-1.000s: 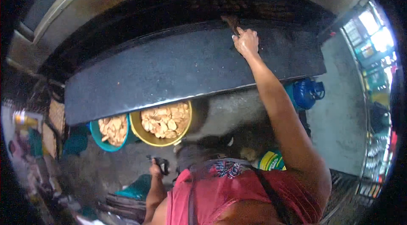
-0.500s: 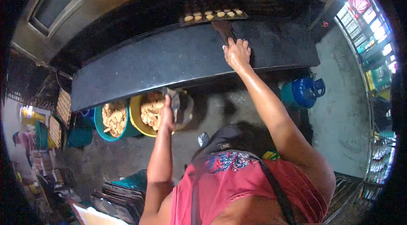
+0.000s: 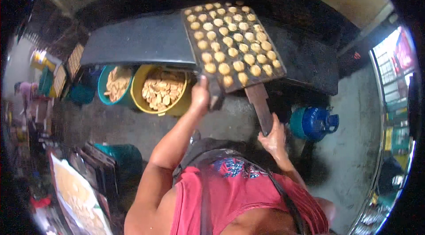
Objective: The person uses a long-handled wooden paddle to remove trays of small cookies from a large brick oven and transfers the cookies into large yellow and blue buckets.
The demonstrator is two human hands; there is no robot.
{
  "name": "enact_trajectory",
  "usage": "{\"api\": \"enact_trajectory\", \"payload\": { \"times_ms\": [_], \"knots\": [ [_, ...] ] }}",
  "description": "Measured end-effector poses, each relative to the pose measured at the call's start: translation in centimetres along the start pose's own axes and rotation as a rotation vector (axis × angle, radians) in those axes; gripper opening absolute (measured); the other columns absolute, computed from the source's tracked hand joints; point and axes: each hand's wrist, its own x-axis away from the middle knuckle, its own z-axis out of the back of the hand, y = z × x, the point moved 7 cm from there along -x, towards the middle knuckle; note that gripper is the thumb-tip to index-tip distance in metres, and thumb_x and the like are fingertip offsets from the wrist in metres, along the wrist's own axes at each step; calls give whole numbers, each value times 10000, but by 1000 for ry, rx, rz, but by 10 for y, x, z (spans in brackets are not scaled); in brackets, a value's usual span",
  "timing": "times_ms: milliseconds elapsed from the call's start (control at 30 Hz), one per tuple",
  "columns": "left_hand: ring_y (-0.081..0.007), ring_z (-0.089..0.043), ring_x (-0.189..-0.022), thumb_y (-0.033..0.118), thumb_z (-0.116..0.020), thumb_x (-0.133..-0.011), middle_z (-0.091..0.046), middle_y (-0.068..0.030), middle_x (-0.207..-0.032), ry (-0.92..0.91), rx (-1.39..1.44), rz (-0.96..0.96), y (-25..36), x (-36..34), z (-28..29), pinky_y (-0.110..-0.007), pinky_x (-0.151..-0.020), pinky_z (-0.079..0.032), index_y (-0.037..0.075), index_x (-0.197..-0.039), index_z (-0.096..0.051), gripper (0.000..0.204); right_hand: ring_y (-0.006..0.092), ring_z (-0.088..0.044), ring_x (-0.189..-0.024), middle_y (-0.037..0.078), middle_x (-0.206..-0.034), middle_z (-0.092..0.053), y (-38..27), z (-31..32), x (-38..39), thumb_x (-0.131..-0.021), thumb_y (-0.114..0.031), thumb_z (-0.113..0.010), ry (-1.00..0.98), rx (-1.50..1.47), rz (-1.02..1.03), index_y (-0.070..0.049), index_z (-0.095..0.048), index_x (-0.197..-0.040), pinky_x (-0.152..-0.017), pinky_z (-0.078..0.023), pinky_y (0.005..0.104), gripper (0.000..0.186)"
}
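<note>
The long, dark, flat-topped counter [image 3: 137,40] spans the view; over its middle, the dark rectangular metal tray [image 3: 278,73] juts past its front edge. Below the counter's left front sits 1 round yellow plastic tub [image 3: 138,89] of flat tan pieces. In front of the counter, the right hand's fingers [image 3: 275,140] wrap around a brown wooden paddle [image 3: 259,106] reaching the tray's near edge; the left hand's [image 3: 200,98] curl closed on a dark, soft-looking pad [image 3: 216,91] against its near-left corner. Balancing both supports should stop the small round golden cakes [image 3: 238,65] sliding.
</note>
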Motion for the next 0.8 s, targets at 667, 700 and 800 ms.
{"api": "enact_trajectory", "payload": {
  "times_ms": [667,700,800],
  "knots": [
    [-123,-561,-882,241,-548,-952,-651,-62,-975,804,-149,-500,106,152,507,-293,-809,-451,-27,-1102,-594,310,251,-666,-888,182,-995,-674,-372,-197,-12,-593,-103,-777,-477,-359,309,28,-560,-1160,-808,-517,344,621],
    [-125,-563,-870,241,-548,-951,-655,-64,-958,855,-184,-520,113,160,538,-299,-796,-453,-28,-1090,-600,307,237,-665,-859,161,-973,-679,-410,-213,-11,-598,-98,-772,-547,-350,321,35,-556,-1162,-807,-516,330,618],
    [-132,-570,-819,255,-552,-945,-662,-71,-891,1032,-72,-450,140,178,623,-317,-745,-458,-41,-1060,-611,323,219,-656,-855,134,-967,-681,-513,-255,-13,-603,-92,-765,-671,-383,409,38,-552,-1172,-808,-513,323,621]
  ]
}}
